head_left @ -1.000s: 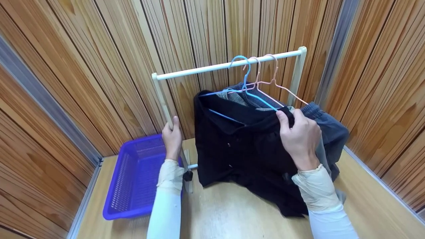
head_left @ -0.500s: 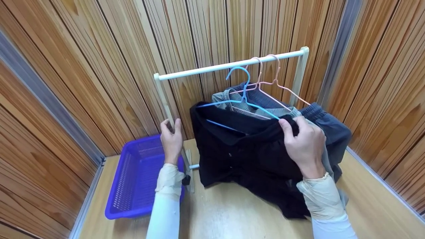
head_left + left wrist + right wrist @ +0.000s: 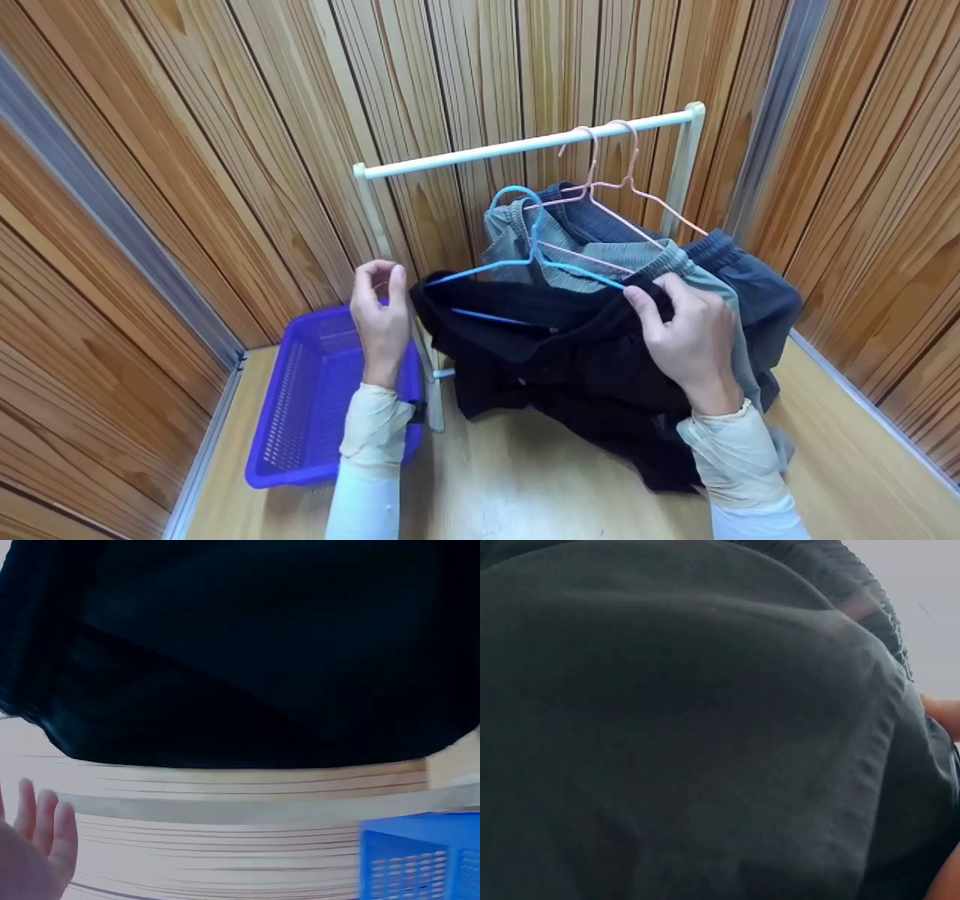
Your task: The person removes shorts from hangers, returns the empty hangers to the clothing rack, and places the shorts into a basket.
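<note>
In the head view, black pants hang from a blue hanger that is off the rail, its hook below the white rail. My right hand pinches the waistband at the hanger's right end, thumb in front. My left hand is beside the rack's left post, fingers loosely bent and holding nothing, a little left of the pants' other corner. The left wrist view has those fingers apart from the dark cloth. Dark cloth fills most of the right wrist view.
Two pink hangers on the rail carry grey pants and dark blue-grey pants behind the black pair. A purple basket stands left of the rack. Wood-panelled walls enclose the tabletop.
The blue hanger has come off the rail and lowered toward me with the black pants. My left hand has let go of the rack's post; my right hand still grips the waistband.
</note>
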Action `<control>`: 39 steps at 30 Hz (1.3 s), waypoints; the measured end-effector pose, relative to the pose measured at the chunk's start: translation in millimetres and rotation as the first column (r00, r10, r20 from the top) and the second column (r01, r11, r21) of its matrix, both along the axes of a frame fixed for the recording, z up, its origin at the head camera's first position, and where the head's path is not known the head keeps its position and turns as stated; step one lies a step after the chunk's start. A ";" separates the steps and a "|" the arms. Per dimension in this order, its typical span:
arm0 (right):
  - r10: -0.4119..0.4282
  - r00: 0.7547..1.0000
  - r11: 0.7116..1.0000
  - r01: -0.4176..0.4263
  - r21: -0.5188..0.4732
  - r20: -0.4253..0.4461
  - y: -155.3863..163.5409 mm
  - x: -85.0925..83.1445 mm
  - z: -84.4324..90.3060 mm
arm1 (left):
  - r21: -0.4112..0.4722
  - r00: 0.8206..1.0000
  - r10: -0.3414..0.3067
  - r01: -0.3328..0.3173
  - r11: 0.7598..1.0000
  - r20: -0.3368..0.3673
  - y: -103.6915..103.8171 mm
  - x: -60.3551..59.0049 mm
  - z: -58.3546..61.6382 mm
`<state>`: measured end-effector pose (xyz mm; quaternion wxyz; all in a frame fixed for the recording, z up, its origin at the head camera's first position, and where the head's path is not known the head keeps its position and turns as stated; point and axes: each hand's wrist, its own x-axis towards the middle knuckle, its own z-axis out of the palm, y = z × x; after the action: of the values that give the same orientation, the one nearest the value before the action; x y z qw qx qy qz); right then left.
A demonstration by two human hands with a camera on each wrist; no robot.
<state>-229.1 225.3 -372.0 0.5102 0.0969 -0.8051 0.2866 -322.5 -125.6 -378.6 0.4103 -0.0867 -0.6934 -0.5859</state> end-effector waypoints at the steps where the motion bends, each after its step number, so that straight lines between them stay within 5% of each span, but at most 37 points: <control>1: 0.010 1.000 1.000 -0.010 0.002 0.002 -0.8 1.0 -0.3 | -0.024 1.000 -0.022 0.022 0.999 -0.007 0.4 3.1 1.8; 8: 0.069 0.998 0.997 -0.069 0.027 0.011 -7.0 8.8 -2.3 | -0.154 0.995 -0.099 0.094 0.984 -0.026 0.2 19.1 1.1; 22: 0.145 0.989 0.988 -0.146 0.055 0.018 -7.2 20.5 -7.0 | -0.256 0.983 -0.181 0.165 0.952 -0.037 -7.9 43.8 -12.7; 39: 0.203 0.979 0.975 -0.204 0.088 0.026 -4.5 16.4 -23.5 | -0.373 0.986 -0.167 0.153 0.915 -0.005 -13.7 66.5 -36.0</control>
<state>-212.7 220.8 -395.4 0.4666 0.1993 -0.8072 0.3017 -256.1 -139.3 -414.6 0.3499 -0.2300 -0.7746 -0.4739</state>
